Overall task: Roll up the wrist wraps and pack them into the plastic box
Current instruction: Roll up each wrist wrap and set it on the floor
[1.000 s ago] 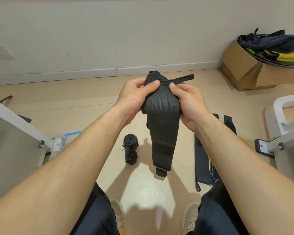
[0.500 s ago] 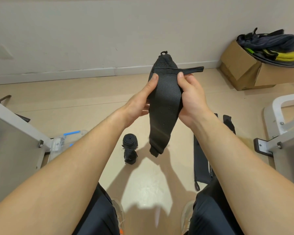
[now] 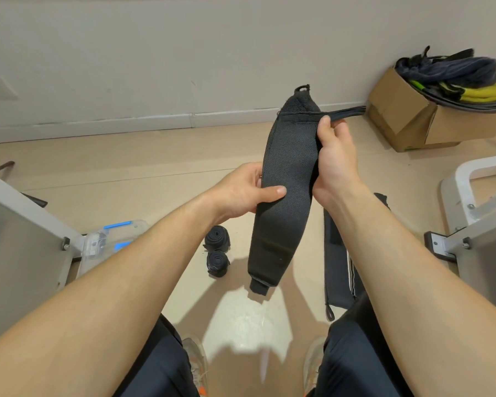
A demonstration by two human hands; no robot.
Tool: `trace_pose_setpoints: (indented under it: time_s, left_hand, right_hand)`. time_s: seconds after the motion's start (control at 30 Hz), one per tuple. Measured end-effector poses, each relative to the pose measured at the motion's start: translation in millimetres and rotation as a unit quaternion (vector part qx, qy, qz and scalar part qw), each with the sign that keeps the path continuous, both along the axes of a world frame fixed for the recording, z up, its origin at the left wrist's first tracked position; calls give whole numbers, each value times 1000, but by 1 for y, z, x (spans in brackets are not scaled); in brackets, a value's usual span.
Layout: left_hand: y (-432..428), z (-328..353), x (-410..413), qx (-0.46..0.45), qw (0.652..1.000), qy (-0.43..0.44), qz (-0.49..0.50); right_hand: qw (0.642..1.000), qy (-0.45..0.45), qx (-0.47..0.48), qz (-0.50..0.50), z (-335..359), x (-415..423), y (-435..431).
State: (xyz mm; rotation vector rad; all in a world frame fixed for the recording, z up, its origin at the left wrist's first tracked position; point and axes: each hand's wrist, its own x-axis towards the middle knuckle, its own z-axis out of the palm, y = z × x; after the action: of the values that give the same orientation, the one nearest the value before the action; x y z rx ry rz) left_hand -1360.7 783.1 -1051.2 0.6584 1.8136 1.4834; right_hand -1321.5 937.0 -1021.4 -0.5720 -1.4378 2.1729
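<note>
- One black wrist wrap (image 3: 284, 202) hangs unrolled in mid-air: the left hand (image 3: 241, 193) pinches its middle and the right hand (image 3: 332, 164) grips its far end.
- Two rolled wraps (image 3: 217, 239) lie side by side on the floor below.
- One clear plastic box (image 3: 109, 236) sits at the left, half hidden by the forearm.
- Flat wraps (image 3: 338, 270) at the right are partly covered, so their count is unclear.

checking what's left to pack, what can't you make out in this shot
Head view only.
Plastic box: mostly behind the left forearm and grey frame; contents unknown.
Flat wraps on the floor: partly under the right forearm; count unclear.
Left hand: its fingers sit mostly behind the held wrist wrap; only the thumb shows fully.
</note>
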Motion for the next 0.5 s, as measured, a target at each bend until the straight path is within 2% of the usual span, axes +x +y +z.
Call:
trace_pose_setpoints:
  time_s: [0.17, 0.3, 0.37, 0.5]
  left_hand:
    - [0, 10, 4, -22, 1000, -14, 10]
    - [3, 24, 3, 92, 983, 24, 155]
    - [4, 31, 0, 140, 970, 21, 196]
    - [7, 29, -2, 158, 958, 24, 239]
  right_hand:
    - [998, -9, 52, 18, 0, 2, 1]
    - [995, 7, 53, 80, 0, 4, -6]
    - [993, 16, 67, 93, 0, 5, -11]
    - [991, 23, 77, 103, 0, 4, -19]
